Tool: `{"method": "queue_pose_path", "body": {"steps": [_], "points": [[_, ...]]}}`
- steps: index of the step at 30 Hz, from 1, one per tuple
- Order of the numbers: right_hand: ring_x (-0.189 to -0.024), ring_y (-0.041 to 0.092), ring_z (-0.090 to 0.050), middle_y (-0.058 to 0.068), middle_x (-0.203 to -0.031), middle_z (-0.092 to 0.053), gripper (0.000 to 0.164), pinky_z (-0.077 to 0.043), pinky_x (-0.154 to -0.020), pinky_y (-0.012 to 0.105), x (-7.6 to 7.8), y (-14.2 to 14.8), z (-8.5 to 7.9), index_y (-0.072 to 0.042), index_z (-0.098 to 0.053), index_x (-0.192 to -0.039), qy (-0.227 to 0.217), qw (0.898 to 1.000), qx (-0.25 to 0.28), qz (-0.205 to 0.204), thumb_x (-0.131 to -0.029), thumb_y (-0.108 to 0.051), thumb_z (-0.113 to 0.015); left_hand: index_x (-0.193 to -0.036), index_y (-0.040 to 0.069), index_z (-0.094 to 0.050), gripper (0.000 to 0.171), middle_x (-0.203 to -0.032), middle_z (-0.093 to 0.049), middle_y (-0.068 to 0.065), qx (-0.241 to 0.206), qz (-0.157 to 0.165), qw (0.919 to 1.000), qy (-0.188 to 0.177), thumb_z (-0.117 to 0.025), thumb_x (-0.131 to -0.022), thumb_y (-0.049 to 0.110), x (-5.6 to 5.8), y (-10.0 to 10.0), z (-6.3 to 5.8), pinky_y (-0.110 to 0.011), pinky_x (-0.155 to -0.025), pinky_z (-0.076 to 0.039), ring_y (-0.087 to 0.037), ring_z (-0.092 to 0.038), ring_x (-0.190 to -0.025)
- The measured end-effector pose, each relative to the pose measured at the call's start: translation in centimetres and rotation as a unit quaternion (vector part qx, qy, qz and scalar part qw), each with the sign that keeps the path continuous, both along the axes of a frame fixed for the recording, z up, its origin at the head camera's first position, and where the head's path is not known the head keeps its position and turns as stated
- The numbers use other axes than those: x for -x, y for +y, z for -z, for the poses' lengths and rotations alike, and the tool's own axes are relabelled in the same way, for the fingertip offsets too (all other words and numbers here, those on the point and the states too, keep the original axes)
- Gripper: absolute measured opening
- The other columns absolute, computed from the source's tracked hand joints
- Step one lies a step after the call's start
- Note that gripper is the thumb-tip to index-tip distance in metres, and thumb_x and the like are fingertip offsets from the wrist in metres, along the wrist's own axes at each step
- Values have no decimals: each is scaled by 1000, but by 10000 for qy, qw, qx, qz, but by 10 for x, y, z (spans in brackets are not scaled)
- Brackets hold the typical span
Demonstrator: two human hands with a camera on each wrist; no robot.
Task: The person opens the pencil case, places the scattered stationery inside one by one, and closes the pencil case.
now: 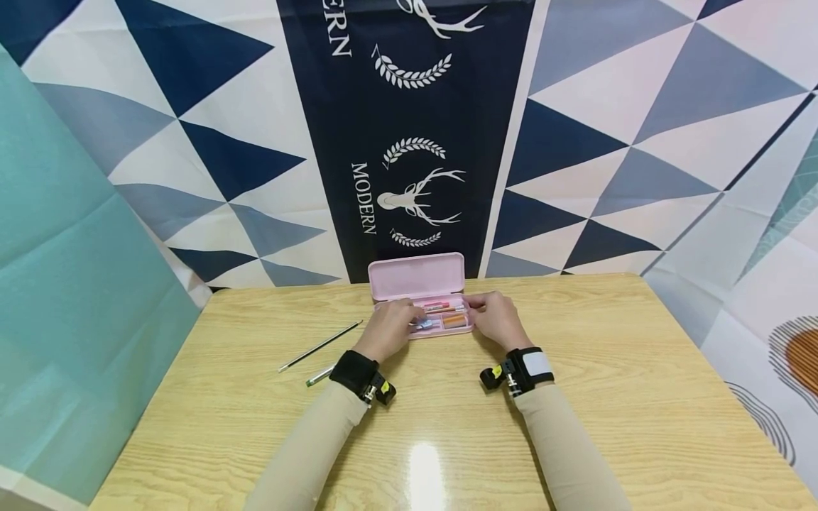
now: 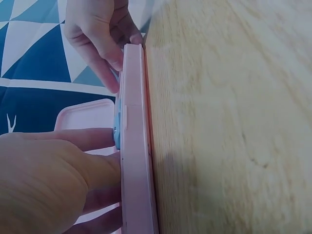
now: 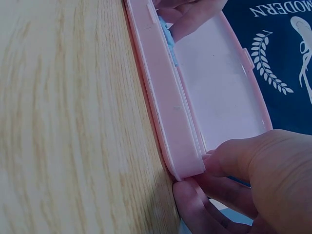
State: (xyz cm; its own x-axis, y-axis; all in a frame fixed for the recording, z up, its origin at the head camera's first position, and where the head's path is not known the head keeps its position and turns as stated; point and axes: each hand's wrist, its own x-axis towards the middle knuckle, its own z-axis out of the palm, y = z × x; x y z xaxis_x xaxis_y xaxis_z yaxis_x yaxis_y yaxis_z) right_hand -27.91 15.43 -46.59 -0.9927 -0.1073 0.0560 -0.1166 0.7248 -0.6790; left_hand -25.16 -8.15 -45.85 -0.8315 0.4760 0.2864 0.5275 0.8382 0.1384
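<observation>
A pink pencil case [image 1: 417,277] lies with its lid raised near the table's back edge. Inside are an orange block-like item [image 1: 454,321], pencils or pens [image 1: 441,308] and a small pale-blue object [image 2: 117,127] whose kind is unclear. My left hand [image 1: 388,328] reaches into the left part of the case, its thumb and index finger at the blue object, seemingly pinching it; the case wall partly hides the fingertips. At the right end, my right hand [image 1: 496,319] grips the case between thumb and fingers, best seen in the right wrist view.
A dark pencil [image 1: 319,346] lies on the wooden table [image 1: 575,426] left of the case. Closer to the left wrist is a green-ended stick [image 1: 318,377], partly hidden by the arm. A patterned cloth wall [image 1: 562,142] rises directly behind the table.
</observation>
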Motion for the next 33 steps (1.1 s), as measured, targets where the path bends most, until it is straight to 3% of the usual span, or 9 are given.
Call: {"method": "queue_pose_path", "body": {"steps": [17, 25, 33], "points": [[-103, 29, -67, 17, -124, -72, 31, -55, -78, 40, 1, 0, 0, -11, -73, -123, -61, 10000, 14, 5, -93, -14, -68, -102, 25, -82, 24, -100, -80, 3, 294, -35, 9994, -186, -74, -87, 7, 3, 3, -7, -37, -78, -60, -16, -72, -94], [-103, 29, -66, 16, -125, -72, 30, -54, -78, 40, 1, -1, -1, -12, -73, -123, -51, 10000, -17, 3, -93, -14, -68, -100, 24, -83, 21, -98, -80, 3, 202, -35, 9996, -180, -75, -87, 9, 3, 2, -7, -36, -79, -60, -15, -73, -92], [-98, 28, -67, 17, -122, -73, 30, -50, -69, 33, 0, -1, -1, -11, -73, -122, 12, 10000, -9, 1, -93, -13, -68, -99, 24, -83, 25, -98, -81, 3, 39, 23, 9998, -167, -72, -87, 5, 2, 0, -6, -35, -81, -60, -15, -73, -91]]}}
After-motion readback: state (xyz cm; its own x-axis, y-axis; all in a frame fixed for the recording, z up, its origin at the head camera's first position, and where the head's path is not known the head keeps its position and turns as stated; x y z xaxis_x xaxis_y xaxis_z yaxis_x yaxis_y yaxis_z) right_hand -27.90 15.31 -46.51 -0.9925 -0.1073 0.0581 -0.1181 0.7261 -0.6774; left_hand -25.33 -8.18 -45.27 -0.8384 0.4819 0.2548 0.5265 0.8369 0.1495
